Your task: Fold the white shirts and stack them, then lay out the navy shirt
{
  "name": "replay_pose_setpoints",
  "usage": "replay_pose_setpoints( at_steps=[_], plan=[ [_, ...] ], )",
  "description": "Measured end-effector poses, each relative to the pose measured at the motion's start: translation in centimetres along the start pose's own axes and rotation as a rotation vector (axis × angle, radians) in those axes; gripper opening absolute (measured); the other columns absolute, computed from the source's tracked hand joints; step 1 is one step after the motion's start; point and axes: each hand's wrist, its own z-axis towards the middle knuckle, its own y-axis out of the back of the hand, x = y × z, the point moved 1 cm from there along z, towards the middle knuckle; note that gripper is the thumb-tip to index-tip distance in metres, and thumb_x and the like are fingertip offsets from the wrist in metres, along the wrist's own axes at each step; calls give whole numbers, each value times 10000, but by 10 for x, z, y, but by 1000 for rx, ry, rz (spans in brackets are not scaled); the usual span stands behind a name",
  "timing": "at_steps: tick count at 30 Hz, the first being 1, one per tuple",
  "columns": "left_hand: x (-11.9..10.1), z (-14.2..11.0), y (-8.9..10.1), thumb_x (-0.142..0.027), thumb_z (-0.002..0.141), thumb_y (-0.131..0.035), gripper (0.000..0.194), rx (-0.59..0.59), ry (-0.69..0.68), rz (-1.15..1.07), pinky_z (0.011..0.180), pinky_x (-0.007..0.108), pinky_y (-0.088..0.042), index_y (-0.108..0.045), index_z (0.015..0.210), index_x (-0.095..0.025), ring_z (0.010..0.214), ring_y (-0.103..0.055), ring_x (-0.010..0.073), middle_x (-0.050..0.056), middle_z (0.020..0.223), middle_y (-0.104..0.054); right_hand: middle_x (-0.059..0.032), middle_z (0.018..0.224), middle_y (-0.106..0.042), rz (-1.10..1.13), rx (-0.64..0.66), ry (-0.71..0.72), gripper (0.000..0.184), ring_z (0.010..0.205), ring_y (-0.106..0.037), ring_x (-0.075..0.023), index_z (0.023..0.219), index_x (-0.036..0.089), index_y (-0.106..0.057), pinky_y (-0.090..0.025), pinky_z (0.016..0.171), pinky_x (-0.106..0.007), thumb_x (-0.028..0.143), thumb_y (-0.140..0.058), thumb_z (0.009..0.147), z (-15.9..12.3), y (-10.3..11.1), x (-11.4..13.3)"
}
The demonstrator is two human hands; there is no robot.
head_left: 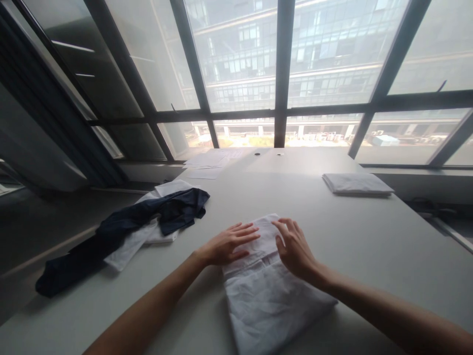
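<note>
A white folded garment (273,305), probably a shirt, lies on the table in front of me, its surface lightly wrinkled. A fold or seam runs across it below my hands. My left hand (232,242) rests on its upper left part, fingers stretched out and lying flat. At the upper right edge is my right hand (295,246), its fingers slightly bent and the thumb apart from them. Nothing shows in its grasp, and whether its fingertips touch the cloth is hard to tell.
Dark navy and white clothes (148,217) lie heaped at the left edge of the white table (369,256). A neat white folded stack (356,184) sits at the far right. Sheets of paper (207,162) lie at the back left, before tall windows.
</note>
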Motion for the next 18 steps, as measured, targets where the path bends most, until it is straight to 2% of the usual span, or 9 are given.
replay_pose_setpoints(
  at_steps=[2, 4, 7, 10, 12, 14, 16, 18],
  plan=[
    [-6, 2, -10, -449, 1022, -541, 601, 80, -17, 38, 1257, 492, -197, -344, 1585, -376, 1536, -253, 268, 14, 1643, -326, -141, 1217, -630, -44, 121, 54, 409, 1124, -561, -345, 1320, 326, -586, -461, 1007, -591, 250, -536, 921, -36, -3, 23],
    [-5, 2, -15, -457, 1018, -544, 601, 85, 0, 61, 1259, 495, -171, -347, 1582, -387, 1539, -242, 271, 8, 1651, -305, -135, 1170, -630, -65, 233, 85, 355, 1069, -569, -337, 1251, 317, -597, -462, 1001, -581, 263, -567, 902, -66, -6, 37],
    [-3, 2, -19, -465, 1016, -538, 586, 51, 49, 80, 1260, 479, -166, -375, 1572, -379, 1536, -258, 270, 6, 1653, -305, -140, 1157, -625, -121, 323, 162, 344, 1064, -563, -332, 1246, 272, -593, -445, 1025, -561, 284, -575, 903, -80, -7, 36],
    [-12, 4, -29, -508, 1046, -438, 550, 40, 217, 115, 1254, 510, -160, -396, 1568, -340, 1546, -223, 284, 27, 1666, -278, -157, 1179, -628, -174, 341, 289, 397, 1093, -552, -330, 1319, 213, -576, -449, 1008, -547, 289, -565, 930, -59, 7, 13],
    [-28, 5, -37, -543, 1064, -337, 583, 52, 396, 131, 1246, 552, -141, -367, 1588, -290, 1559, -154, 308, 62, 1681, -225, -153, 1172, -649, -169, 372, 433, 392, 1085, -569, -312, 1334, 196, -580, -459, 989, -533, 283, -550, 953, -37, 26, -10],
    [-47, 6, -43, -600, 1052, -299, 663, 105, 543, 109, 1228, 604, -130, -305, 1616, -250, 1561, -75, 356, 107, 1692, -148, -141, 1212, -667, -105, 436, 601, 408, 1125, -587, -290, 1348, 199, -581, -436, 1039, -532, 255, -572, 944, -17, 46, -35],
    [-64, 9, -43, -664, 1014, -346, 737, 179, 590, 59, 1207, 649, -137, -271, 1627, -262, 1550, -46, 407, 128, 1692, -127, -116, 1235, -683, -4, 466, 643, 378, 1169, -600, -257, 1297, 211, -618, -449, 1054, -480, 185, -582, 922, -1, 64, -57],
    [-68, 18, -35, -660, 1005, -376, 729, 195, 556, 32, 1207, 644, -154, -284, 1622, -283, 1547, -96, 407, 119, 1682, -193, -84, 1169, -717, 84, 420, 605, 312, 1147, -631, -223, 1169, 227, -678, -472, 1047, -437, 110, -549, 911, 10, 72, -68]
  ],
)
